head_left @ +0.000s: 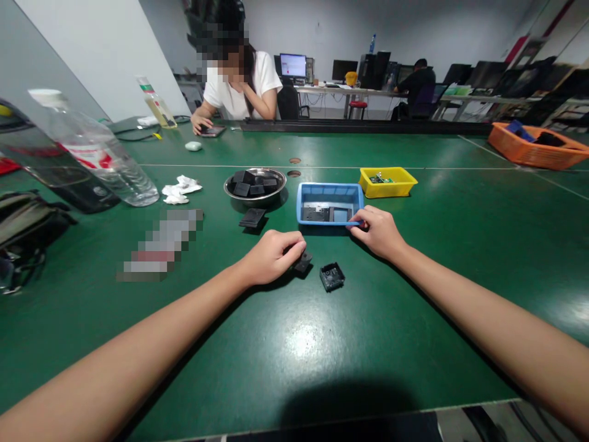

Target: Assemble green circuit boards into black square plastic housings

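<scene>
My left hand (276,256) is closed on a small black plastic part (304,264) just above the table; the fingers hide some of it. To its right, an open square black plastic housing (332,277) lies with its hollow side up. My right hand (378,232) pinches the front right corner of a blue plastic bin (330,222), thumb low and fingers at the rim. Flat black parts (316,213) lie inside that bin. Behind my left hand, black plastic covers (253,218) rest on the table. A metal bowl (257,201) beyond them holds several black housings (243,178).
A yellow bin (389,189) with small circuit boards stands behind the blue one. Bottles (99,153), crumpled tissue (180,189) and a bag (27,227) occupy the left. An orange basket (536,150) sits far right. A person (243,86) sits across the green table (414,344).
</scene>
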Motion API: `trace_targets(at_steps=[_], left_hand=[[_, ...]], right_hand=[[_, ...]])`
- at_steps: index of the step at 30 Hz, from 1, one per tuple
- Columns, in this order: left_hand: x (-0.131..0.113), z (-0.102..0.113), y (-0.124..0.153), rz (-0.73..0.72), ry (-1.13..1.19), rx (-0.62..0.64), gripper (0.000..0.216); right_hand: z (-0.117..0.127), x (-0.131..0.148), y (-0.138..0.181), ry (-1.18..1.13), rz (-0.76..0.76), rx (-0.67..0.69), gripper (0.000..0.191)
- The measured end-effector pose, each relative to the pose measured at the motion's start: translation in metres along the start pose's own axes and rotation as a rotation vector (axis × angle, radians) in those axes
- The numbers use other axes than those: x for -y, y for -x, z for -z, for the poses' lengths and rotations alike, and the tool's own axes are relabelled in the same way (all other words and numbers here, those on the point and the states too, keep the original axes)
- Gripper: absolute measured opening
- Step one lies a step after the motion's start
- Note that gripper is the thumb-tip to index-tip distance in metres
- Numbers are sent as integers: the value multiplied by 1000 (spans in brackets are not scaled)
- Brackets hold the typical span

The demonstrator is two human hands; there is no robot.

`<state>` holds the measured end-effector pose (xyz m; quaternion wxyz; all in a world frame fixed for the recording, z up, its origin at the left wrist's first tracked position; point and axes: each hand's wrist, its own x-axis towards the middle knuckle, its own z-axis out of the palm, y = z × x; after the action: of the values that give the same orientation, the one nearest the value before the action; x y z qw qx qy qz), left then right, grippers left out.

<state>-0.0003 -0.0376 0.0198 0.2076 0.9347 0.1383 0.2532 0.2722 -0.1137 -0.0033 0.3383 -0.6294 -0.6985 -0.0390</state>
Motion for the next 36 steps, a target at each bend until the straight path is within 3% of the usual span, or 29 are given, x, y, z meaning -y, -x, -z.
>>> trace_targets(at_steps=[3, 7, 13, 18, 26, 31, 36], left_hand=[[1, -2, -1, -32, -19, 113, 35], [-1, -1, -1, -116, -74, 162, 26], [-3, 2, -1, -150, -212, -4, 19], [0, 6, -1, -206, -403, -173, 21], [-5, 0, -7, -242, -649, -52, 32], [-6, -5, -9, -212, -664, 14, 37], [0, -5, -8, -182, -605, -34, 41]], right_hand=[[1, -1, -1, -12, 4, -8, 7], [1, -2, -1, -6, 15, -1, 7], [-1, -4, 0, -5, 66, 10, 7], [-4, 0, 5, 20, 227, 2, 5], [-1, 20, 10, 186, 540, -89, 15], [-1, 30, 11, 219, 561, -105, 18], [-3, 28, 12, 156, 500, -75, 14]])
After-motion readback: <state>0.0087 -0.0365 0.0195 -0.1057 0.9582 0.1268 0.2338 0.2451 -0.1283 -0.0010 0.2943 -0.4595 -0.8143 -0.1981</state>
